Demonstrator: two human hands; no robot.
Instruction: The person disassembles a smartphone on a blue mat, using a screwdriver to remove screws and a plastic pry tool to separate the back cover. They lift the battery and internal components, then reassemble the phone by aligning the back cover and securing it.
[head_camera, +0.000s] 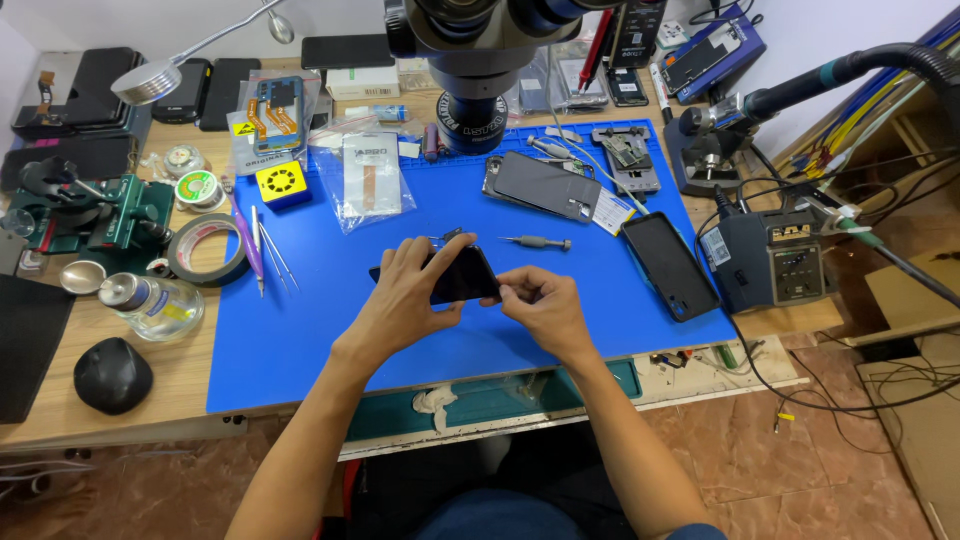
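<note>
A black phone (462, 275) is held just above the blue work mat (320, 320), near its middle. My left hand (405, 300) grips the phone's left end with fingers wrapped over its top edge. My right hand (540, 303) pinches the phone's right end with thumb and fingers. A small screwdriver (537, 242) lies on the mat just beyond the phone.
A microscope head (478, 60) hangs over the mat's far edge. Another black phone (668, 265) and an opened phone (540, 185) lie to the right. Tweezers (265, 250), a tape roll (207, 250) and a glass bottle (150, 303) sit left. A soldering station (775, 260) stands right.
</note>
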